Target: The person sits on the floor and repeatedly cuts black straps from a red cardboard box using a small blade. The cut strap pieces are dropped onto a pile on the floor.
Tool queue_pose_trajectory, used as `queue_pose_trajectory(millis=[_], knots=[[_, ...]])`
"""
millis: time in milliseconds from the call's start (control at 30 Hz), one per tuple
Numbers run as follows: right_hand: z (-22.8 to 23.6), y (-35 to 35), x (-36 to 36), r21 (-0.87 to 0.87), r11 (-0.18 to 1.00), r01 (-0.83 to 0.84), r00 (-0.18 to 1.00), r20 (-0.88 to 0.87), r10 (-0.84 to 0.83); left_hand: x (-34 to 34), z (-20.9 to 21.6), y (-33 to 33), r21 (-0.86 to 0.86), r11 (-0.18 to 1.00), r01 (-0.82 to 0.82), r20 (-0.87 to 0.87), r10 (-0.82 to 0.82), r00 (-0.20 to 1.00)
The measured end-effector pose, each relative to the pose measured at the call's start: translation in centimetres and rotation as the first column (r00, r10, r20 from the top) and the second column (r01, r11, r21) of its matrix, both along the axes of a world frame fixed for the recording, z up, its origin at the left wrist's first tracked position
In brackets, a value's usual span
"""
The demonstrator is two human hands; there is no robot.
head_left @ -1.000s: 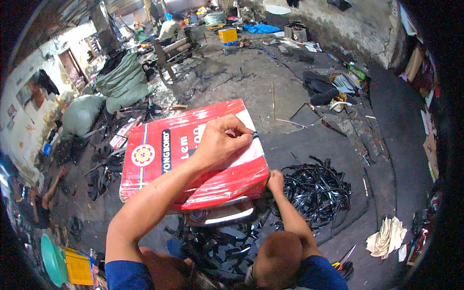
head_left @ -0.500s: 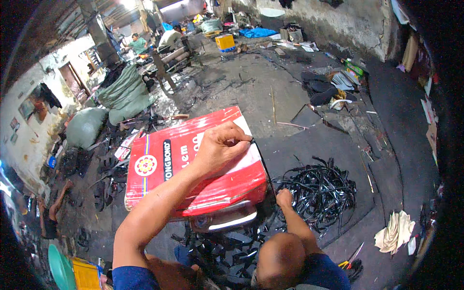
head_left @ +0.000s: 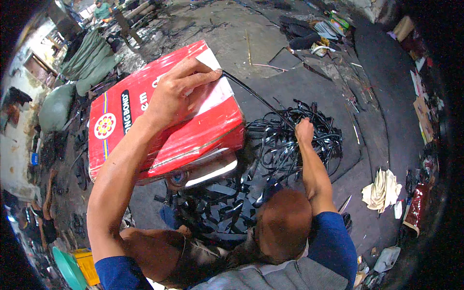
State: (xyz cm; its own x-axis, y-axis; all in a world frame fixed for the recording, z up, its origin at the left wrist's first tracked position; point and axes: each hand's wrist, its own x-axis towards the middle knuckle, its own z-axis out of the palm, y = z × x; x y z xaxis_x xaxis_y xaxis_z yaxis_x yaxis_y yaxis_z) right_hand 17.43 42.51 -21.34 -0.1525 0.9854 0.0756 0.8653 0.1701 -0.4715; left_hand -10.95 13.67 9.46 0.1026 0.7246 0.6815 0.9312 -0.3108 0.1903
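A red box [head_left: 159, 150] with a white label patch and a flower emblem stands in front of me. My left hand [head_left: 179, 89] rests over its top, fingertips pinching one end of a glossy black strip [head_left: 253, 94] at the box's far right corner. From there the strip slants down to my right hand [head_left: 304, 130], whose fingers are closed around it. Beneath my right hand lies a tangled heap of black strips [head_left: 275, 154] on the floor. Many short, flat black pieces [head_left: 222, 208] are scattered between the box and my legs.
A cream cloth [head_left: 382, 190] lies on the floor at the right. Green sacks [head_left: 57, 108] stand against the left wall. At the lower left are a green basin [head_left: 65, 268] and a yellow box [head_left: 86, 266]. Another person [head_left: 102, 10] is far back at the left.
My right hand has moved right and away from the box, over the heap, drawing out a longer taut span of strip. My left hand stays at the box corner. The view has tilted downward.
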Motion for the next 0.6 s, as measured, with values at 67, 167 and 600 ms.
queue_pose_trajectory(millis=[67,167,600], knots=[[-0.1,0.5,0.1,-0.028,0.998,-0.050,0.999,-0.007,0.050,0.2,-0.1,-0.2,-0.009,1.000,-0.020,0.084,0.020,0.996],[-0.6,-0.8,-0.8,-0.046,0.996,-0.078,0.997,0.023,0.079,0.0,-0.1,-0.3,-0.012,0.999,-0.053,0.150,0.054,0.987],[2.0,3.7,4.0,0.130,0.989,0.064,0.988,0.133,-0.082,-0.1,-0.8,-0.1,0.032,0.999,0.042,-0.129,-0.038,0.991]])
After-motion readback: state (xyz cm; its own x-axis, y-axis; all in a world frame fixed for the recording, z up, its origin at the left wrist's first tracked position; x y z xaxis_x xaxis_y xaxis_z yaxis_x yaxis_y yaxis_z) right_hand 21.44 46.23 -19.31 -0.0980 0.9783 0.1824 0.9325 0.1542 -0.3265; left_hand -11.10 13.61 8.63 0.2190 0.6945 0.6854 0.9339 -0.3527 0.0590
